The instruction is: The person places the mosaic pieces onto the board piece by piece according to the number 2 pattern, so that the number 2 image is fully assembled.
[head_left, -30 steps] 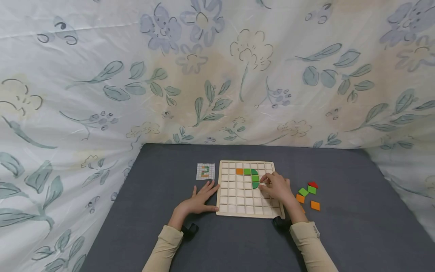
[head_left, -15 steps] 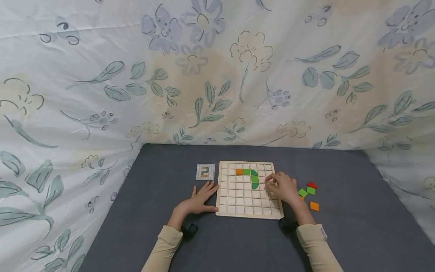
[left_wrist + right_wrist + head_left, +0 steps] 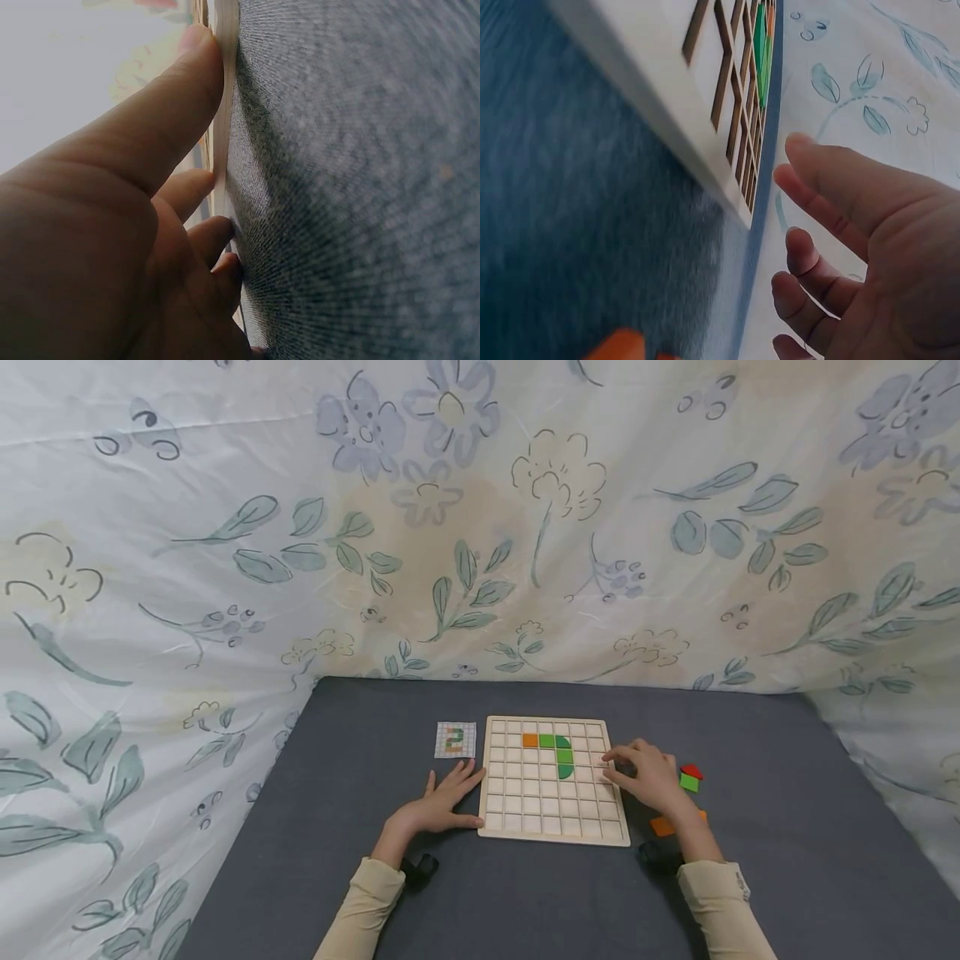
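A wooden grid board (image 3: 517,802) lies on the dark cloth. Set in its cells are an orange square tile (image 3: 530,741), green square tiles (image 3: 565,756) and dark green rounded tiles (image 3: 566,772). My left hand (image 3: 435,802) rests against the board's left edge, fingers spread, thumb at the near corner; the left wrist view shows the thumb (image 3: 172,105) touching the rim. Over the board's right edge hovers my right hand (image 3: 648,777), fingers loosely bent; in the right wrist view nothing sits between thumb and fingertips.
A small pattern card (image 3: 455,740) lies left of the board. Right of it are loose tiles: a red one (image 3: 692,772), a green one (image 3: 689,783) and orange ones (image 3: 663,827), partly hidden by the right arm. A floral curtain (image 3: 480,527) hangs behind the cloth-covered table (image 3: 525,902).
My right hand has moved right, from beside the green tiles to the board's right edge, covering some loose tiles. My left hand has stayed at the left edge. The set tiles look the same.
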Tool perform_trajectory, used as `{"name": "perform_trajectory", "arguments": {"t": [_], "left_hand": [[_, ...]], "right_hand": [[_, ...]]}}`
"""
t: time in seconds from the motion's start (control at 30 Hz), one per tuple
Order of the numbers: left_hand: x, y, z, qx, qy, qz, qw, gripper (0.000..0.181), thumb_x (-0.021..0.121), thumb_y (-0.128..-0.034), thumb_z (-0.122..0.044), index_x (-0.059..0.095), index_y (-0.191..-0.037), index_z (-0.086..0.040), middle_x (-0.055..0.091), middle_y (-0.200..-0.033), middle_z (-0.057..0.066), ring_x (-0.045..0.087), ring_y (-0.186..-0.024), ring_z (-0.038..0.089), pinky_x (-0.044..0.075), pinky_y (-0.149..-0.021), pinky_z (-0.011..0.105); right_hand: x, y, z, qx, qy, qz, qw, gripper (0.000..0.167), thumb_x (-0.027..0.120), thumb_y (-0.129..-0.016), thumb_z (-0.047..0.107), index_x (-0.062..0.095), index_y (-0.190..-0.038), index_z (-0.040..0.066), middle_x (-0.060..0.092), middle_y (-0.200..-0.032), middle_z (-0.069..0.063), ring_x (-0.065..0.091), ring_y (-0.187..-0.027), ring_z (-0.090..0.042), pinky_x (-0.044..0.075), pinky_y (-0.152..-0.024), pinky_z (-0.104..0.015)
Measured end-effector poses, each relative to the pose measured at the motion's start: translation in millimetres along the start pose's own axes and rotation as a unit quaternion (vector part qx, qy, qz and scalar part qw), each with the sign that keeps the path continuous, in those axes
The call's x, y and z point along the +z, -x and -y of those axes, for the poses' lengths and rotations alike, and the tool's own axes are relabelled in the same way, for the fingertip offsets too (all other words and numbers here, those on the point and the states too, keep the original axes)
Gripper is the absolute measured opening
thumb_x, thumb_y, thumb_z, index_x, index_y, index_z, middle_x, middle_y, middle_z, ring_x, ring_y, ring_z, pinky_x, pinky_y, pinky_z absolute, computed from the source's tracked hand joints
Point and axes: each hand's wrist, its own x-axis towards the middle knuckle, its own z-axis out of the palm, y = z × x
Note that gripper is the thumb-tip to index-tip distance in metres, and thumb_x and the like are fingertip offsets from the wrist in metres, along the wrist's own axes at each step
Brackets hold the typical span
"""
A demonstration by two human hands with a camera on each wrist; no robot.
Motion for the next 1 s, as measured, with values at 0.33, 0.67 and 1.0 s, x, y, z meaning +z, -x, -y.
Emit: {"name": "perform_trajectory", "arguments": {"t": [0.33, 0.67, 1.0], "left_hand": [[0.0, 1.5, -1.8, 0.004, -0.001, -0.001, 1.0000, 0.079, 0.060, -0.0888, -0.039, 0.016, -0.151, -0.016, 0.004, -0.156, 0.013, -0.003, -0.143, 0.032, -0.009, -0.105, 0.065], [0.9, 1.1, -0.5, 0.002, -0.005, -0.005, 1.0000, 0.080, 0.060, -0.0884, -0.040, 0.016, -0.150, -0.017, 0.005, -0.156, 0.012, -0.002, -0.143, 0.031, -0.009, -0.106, 0.065], [2.2, -0.6, 2.1, 0.003, -0.004, -0.008, 1.0000, 0.080, 0.061, -0.0879, -0.041, 0.016, -0.150, -0.018, 0.005, -0.156, 0.011, -0.002, -0.143, 0.030, -0.009, -0.106, 0.065]], "right_hand": [[-11, 9.0, -13, 0.008, 0.008, 0.006, 0.9999, 0.026, 0.070, -0.083, 0.027, 0.068, -0.106, 0.015, 0.052, -0.091, -0.009, 0.047, -0.078, -0.024, 0.023, -0.073, -0.045], [-21, 17.6, -30, 0.027, 0.027, 0.008, 0.9993, 0.026, 0.070, -0.083, 0.029, 0.068, -0.107, 0.019, 0.052, -0.094, -0.009, 0.049, -0.084, -0.026, 0.025, -0.078, -0.052], [-30, 26.6, -38, 0.056, 0.041, 0.014, 0.9975, 0.029, 0.069, -0.084, 0.030, 0.068, -0.109, 0.016, 0.051, -0.090, -0.009, 0.047, -0.080, -0.025, 0.024, -0.076, -0.055]]}}
